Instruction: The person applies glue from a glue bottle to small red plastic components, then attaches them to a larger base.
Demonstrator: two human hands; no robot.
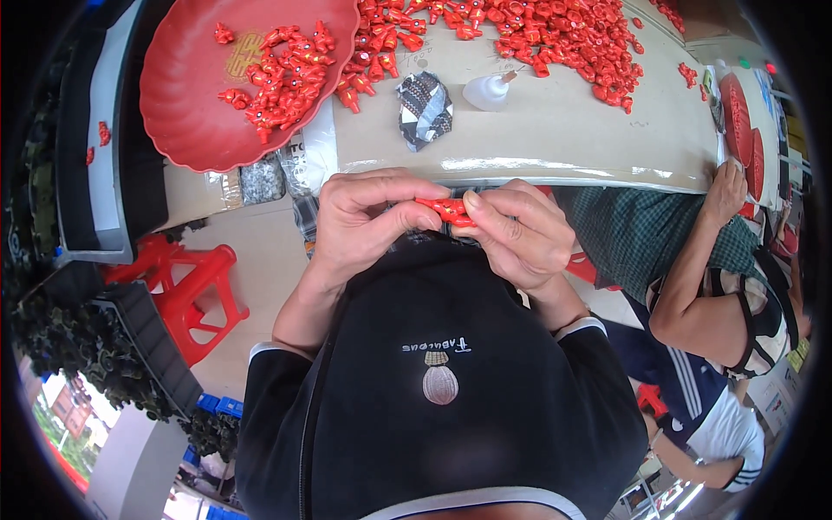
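Observation:
Between my two hands is a small red plastic figure (448, 211) with gold markings, held just off the table's near edge. My left hand (371, 211) pinches its left end between thumb and fingers. On the right end, the thumb and fingertips of my right hand (518, 230) are closed. Fingers cover part of the figure. Beyond my hands lie a crumpled patterned cloth (425, 111) and a small white squeeze bottle (488, 92) with a brownish tip. Similar finished-looking red figures (290, 82) are heaped in a red scalloped tray (182, 113) at the far left.
A large pile of small red parts (563, 39) spreads over the far side of the cardboard-covered table (572, 130). To the left stands a red plastic stool (199, 290). Another person's hand (726, 191) works at the right beside red trays (737, 117).

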